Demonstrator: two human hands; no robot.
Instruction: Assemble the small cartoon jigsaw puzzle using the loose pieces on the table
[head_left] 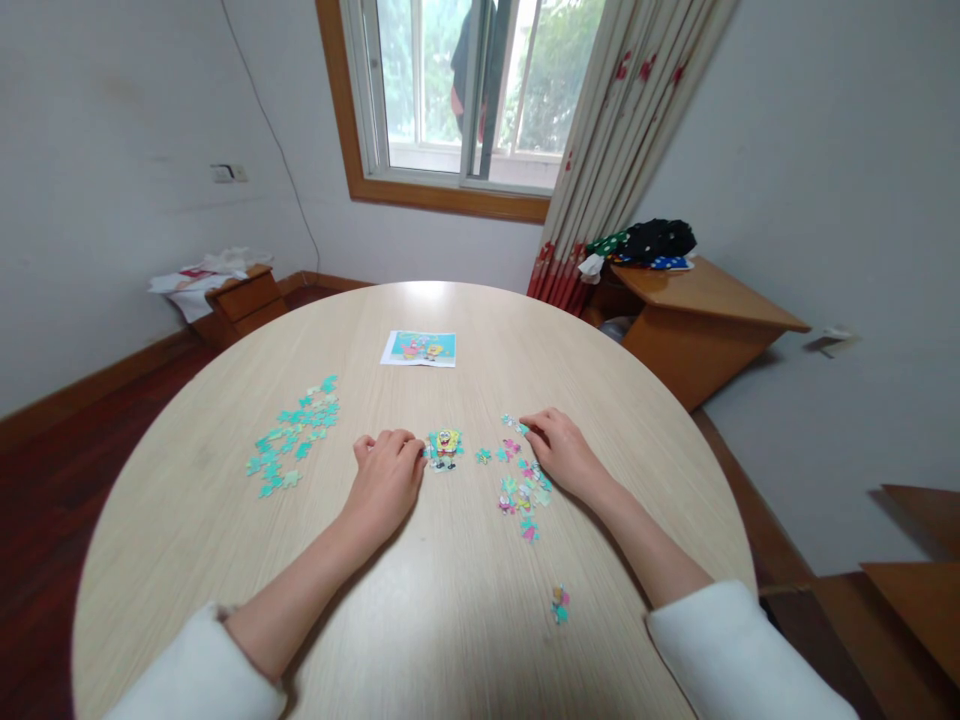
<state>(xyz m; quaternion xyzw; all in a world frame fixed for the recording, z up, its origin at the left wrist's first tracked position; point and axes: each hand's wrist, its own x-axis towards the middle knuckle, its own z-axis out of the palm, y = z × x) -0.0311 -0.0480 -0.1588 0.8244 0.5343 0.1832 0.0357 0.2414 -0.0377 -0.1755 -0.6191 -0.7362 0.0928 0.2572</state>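
As we look down at the round table (420,620), entries run as follows.

1. Left hand (386,480): palm down on table, fingers curled loosely, knuckles up. Fingertips touch left edge of the joined piece (445,448), a small yellow-figure cluster w/ teal border, lying flat near table centre. We can't tell if anything is pinched under the fingers.

2. Right hand (562,452): palm down, fingers bent narrow, tips at a small teal piece (514,422) on the far side of the mixed pile. Grip on it: can't tell, tips hide it.

3. Mixed pile (523,490): loose pieces, pink/teal/yellow, scattered btwn the joined piece and right hand, partly under the wrist. A few singles (484,456) lie just right of the joined piece.

4. Stray pieces (559,603): two or so, pink/teal, apart from the rest, nearer to us, beside right forearm.

5. Teal pile (294,436): many plain teal pieces, spread flat, well left of left hand.

6. Picture card (419,348): flat, far side of table, beyond the joined piece, apart from both hands.

7. Sleeves (742,650): white, pushed up both forearms.

8. Room: window (465,90) w/ curtain (622,140) at right; wooden desk (697,310) w/ dark clothes (652,243) on top; low cabinet (244,298) at left wall.
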